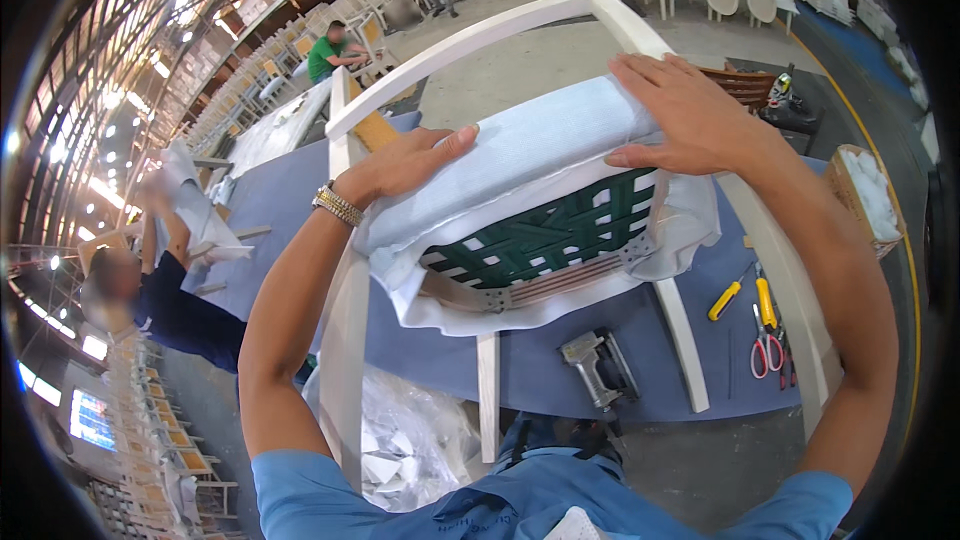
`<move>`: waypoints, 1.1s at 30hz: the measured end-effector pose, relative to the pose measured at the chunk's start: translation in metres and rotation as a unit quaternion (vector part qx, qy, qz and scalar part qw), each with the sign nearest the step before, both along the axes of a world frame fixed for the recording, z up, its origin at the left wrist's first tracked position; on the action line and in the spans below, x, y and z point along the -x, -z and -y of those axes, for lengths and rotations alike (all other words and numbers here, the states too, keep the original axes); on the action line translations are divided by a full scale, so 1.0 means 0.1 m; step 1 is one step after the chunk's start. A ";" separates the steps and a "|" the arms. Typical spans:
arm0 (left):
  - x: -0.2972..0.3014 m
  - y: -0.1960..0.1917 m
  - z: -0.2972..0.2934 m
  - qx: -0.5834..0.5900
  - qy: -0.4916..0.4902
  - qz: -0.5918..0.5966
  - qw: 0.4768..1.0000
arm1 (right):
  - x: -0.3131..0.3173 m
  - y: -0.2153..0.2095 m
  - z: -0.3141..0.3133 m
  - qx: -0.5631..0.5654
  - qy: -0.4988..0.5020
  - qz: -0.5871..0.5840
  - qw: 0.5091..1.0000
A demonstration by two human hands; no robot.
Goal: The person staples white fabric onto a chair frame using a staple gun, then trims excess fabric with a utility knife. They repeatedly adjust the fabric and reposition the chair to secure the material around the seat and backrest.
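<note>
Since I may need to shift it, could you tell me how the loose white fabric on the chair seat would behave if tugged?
The white fabric probably is floppy: its edges hang in folds below the seat. It likely slides easily, as both the left hand and right hand press it down.

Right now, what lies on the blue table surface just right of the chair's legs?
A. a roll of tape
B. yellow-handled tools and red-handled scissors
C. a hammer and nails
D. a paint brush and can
B: yellow-handled tools and red-handled scissors lie on the blue table, right of the white chair frame both hands are working on.
</note>
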State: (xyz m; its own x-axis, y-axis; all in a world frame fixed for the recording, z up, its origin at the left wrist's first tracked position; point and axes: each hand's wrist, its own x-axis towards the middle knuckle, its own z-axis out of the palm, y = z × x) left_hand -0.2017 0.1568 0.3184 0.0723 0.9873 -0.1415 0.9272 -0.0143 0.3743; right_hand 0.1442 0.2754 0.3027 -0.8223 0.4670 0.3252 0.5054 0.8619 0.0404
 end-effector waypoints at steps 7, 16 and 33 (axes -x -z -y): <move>-0.28 0.11 0.16 -0.123 -0.006 -0.084 0.989 | -0.07 0.05 -0.07 0.004 0.030 -0.010 0.999; -0.76 0.24 0.02 -0.221 0.074 -0.099 0.967 | 0.02 0.07 0.00 -0.014 0.021 -0.010 1.000; 0.21 -0.34 0.06 -0.264 0.116 0.037 0.957 | 0.11 -0.13 0.05 -0.014 0.012 0.016 1.000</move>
